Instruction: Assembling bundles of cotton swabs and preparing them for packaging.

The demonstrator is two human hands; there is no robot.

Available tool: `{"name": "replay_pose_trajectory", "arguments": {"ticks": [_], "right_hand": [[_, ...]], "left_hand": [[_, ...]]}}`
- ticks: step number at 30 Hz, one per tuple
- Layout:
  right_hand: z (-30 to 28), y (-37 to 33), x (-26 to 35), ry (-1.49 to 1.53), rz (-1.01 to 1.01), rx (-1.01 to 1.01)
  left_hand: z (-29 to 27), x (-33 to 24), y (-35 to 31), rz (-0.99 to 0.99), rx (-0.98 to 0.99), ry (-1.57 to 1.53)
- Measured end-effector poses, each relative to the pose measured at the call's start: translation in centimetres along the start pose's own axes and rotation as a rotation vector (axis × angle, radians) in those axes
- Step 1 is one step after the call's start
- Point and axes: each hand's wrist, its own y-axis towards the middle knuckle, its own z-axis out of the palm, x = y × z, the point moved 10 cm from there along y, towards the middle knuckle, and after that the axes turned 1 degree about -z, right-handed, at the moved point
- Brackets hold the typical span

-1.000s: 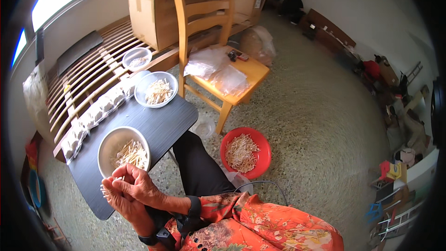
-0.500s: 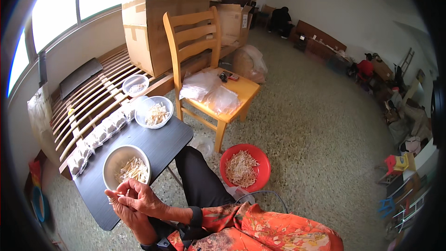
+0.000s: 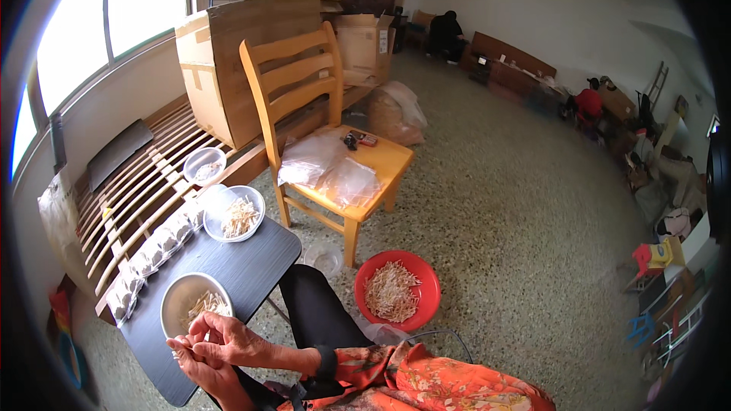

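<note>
Both my hands meet over the near end of the dark folding table, close to the metal bowl. My left hand has its fingers curled around several thin pale sticks, perhaps cotton swabs; only their ends show. My right hand pinches at the left hand's fingers, and whatever sits between its fingertips is too small to make out. Similar loose sticks lie in the metal bowl, partly hidden behind my hands. A white plastic bowl at the table's far end holds more sticks.
A red basin with a heap of sticks stands on the floor to the right. Plastic bags lie on a wooden chair. Clear-wrapped white packs line the table's left edge beside a slatted bed frame. A person sits far back.
The view has shifted, so the table and basin appear slightly lower and further left. My hands stay together beside the metal bowl, with only small finger movement.
</note>
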Motion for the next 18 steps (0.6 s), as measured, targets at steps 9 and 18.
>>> {"name": "replay_pose_trajectory", "arguments": {"ticks": [9, 18], "right_hand": [[-5.1, -0.9, 1.2, 0.073, 0.006, -0.054], [-11.7, -2.4, 1.3, -0.245, 0.043, -0.153]], "left_hand": [[4.9, 4.1, -1.7, -0.152, 0.093, 0.096], [7.6, 7.1, -2.2, -0.279, 0.293, 0.067]]}}
